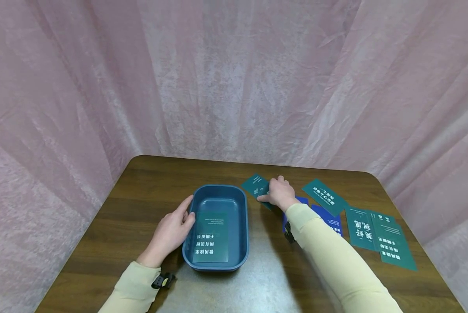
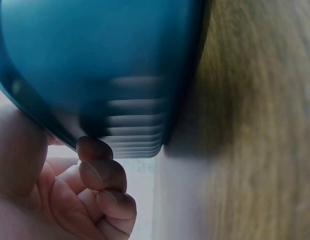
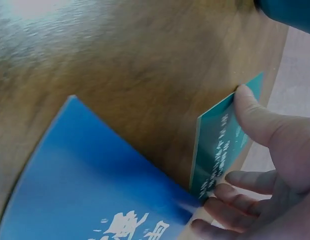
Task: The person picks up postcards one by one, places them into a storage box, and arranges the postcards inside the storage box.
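On the worktop (image 1: 159, 178), right hand (image 1: 279, 192) grips a green card (image 1: 254, 186) — being thin, it may slip; left hand (image 1: 171, 228) pinches the tray (image 1: 245, 226).

The head view looks forward and down from the near side — wide enough for most of the table (image 1: 269, 269) and the far curtain (image 1: 234, 87). Both wrist views are close — the left, turned sideways, faces the tray (image 2: 95, 50), the right a blue card (image 3: 90, 170) and a green card (image 3: 207, 150), all shared with the head view.

The wooden table (image 1: 140, 191) bears a blue tray (image 1: 220, 203) — and scattered cards (image 1: 325, 197).
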The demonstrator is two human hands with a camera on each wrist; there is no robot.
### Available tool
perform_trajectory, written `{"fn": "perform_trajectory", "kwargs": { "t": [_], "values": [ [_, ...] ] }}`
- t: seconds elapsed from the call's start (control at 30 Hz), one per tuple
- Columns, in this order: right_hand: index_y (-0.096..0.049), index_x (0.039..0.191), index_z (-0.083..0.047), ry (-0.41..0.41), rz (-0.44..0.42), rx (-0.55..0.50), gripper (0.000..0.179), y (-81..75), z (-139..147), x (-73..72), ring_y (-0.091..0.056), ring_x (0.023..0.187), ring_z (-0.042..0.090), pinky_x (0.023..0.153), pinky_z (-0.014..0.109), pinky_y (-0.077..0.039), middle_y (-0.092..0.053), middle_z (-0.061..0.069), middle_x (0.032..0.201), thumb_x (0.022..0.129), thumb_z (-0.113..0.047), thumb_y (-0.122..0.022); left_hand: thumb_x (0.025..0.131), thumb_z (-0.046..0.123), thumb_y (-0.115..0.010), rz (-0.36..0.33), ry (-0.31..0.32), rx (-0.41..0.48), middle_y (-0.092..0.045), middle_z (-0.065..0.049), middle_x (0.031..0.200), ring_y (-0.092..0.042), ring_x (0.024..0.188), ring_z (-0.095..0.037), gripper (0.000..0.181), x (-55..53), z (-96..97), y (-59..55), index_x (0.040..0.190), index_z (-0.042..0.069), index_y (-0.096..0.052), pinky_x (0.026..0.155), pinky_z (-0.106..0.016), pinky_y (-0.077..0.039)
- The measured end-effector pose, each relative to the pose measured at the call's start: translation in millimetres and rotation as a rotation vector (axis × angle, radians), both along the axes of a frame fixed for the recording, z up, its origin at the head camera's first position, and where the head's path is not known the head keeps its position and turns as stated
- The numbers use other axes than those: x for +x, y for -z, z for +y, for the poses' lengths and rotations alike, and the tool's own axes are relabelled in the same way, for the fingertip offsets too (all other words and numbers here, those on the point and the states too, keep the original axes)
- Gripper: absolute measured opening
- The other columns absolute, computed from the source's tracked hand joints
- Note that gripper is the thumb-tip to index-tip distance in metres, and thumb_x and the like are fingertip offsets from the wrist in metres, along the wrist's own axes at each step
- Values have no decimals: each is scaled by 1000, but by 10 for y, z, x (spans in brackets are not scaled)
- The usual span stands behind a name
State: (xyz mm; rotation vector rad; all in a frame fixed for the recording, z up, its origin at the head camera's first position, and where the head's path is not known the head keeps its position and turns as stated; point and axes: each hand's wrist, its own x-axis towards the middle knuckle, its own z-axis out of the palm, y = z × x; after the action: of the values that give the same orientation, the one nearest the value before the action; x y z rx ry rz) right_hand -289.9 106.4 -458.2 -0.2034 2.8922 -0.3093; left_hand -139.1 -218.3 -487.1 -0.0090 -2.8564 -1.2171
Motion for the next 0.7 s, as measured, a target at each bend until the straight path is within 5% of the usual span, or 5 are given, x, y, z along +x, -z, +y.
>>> {"fn": "perform_trajectory", "kwargs": {
  "t": [0.37, 0.7],
  "values": [
    [-66, 145, -1, 92, -80, 48, 72, -46, -152, -44, -52, 127, 48, 101, 65, -51, -51, 29, 138, 93, -44, -90, 113, 20, -59, -7, 5, -1, -56, -2, 78, -54, 63, -21, 62, 10, -25, 28, 171, 10, -39, 60, -37, -41],
    [-41, 160, -5, 147, -92, -25, 90, -81, -261, -47, -44, 137, 57, 106, 72, -43, -47, 35, 149, 92, -36, -92, 113, 20, -59, -6, -2, 6, -55, -3, 79, -53, 64, -21, 62, 35, -79, 21, 171, 10, -40, 60, -37, -39]
  ]
}}
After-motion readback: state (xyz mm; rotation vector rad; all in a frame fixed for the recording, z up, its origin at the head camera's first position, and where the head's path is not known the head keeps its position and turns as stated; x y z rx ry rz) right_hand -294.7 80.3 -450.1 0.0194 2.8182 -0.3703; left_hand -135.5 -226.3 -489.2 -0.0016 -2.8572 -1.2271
